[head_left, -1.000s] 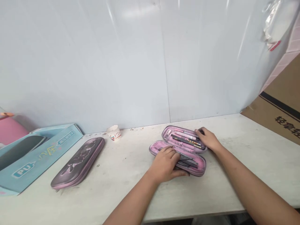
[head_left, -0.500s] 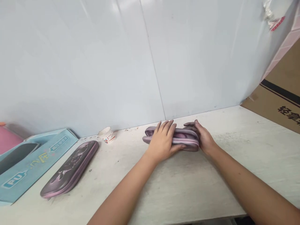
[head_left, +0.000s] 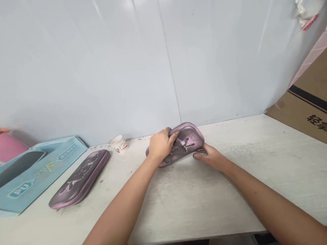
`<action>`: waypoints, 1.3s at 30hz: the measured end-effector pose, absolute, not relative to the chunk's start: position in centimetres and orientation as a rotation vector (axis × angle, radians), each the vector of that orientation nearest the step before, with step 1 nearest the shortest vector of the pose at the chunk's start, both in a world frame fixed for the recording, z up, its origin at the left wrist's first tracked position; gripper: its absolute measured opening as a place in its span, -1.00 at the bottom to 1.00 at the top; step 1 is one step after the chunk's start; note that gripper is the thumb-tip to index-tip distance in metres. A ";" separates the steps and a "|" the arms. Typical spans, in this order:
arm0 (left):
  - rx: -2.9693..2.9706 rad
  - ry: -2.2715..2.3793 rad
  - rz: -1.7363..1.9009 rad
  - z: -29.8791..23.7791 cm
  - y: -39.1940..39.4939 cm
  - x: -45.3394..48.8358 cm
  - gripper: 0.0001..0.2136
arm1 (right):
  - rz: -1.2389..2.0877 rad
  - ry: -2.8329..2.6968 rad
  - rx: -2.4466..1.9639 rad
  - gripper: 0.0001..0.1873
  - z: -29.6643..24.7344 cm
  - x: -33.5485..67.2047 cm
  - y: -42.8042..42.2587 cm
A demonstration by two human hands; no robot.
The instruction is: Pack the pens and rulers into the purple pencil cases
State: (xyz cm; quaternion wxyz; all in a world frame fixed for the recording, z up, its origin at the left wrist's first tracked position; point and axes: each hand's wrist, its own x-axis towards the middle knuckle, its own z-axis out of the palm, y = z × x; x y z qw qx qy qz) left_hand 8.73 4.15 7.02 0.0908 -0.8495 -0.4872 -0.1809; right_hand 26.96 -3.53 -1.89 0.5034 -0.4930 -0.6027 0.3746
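Observation:
A shiny dark purple pencil case (head_left: pixel 193 137) with a raised pattern and a pink-purple zip edge is tilted up above the table. My left hand (head_left: pixel 160 144) is wrapped over its left part, thumb on the patterned face. At the lower right corner of the case is my right hand (head_left: pixel 211 157), its thumb below the edge and its other fingers partly hidden behind the case. A second pencil case (head_left: pixel 80 178) of the same kind lies closed on the table to the left, patterned side up.
A light blue open box (head_left: pixel 48 170) with printed lettering stands at the far left, beside something pink (head_left: pixel 11 148). A paper cup (head_left: pixel 119 143) sits near the wall (head_left: pixel 114 68). On the right leans a brown carton (head_left: pixel 306 98). The white table (head_left: pixel 230 197) ends at a front edge.
The held pencil case was lying with its halves gaping; now it looks closed and is tilted with its patterned face toward me. Both hands have shifted left.

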 end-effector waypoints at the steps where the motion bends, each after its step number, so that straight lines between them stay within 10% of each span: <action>1: -2.535 -1.450 -0.539 7.0 4.0 8.6 -0.44 | 0.897 -1.470 -1.222 -0.42 -2.1 26.6 -3.5; 13: -2.523 -1.488 -0.566 6.6 4.1 9.0 -0.39 | 0.615 -1.600 -1.463 -0.79 -2.1 28.0 -3.4; 33: -2.657 -1.076 -0.609 3.8 0.0 11.3 -0.60 | -0.445 -2.370 -1.847 -0.76 9.5 23.7 -3.3; 39: -2.664 -1.054 -0.668 3.6 0.4 11.3 -0.64 | -0.302 -1.869 -1.917 -0.52 5.7 23.0 -3.2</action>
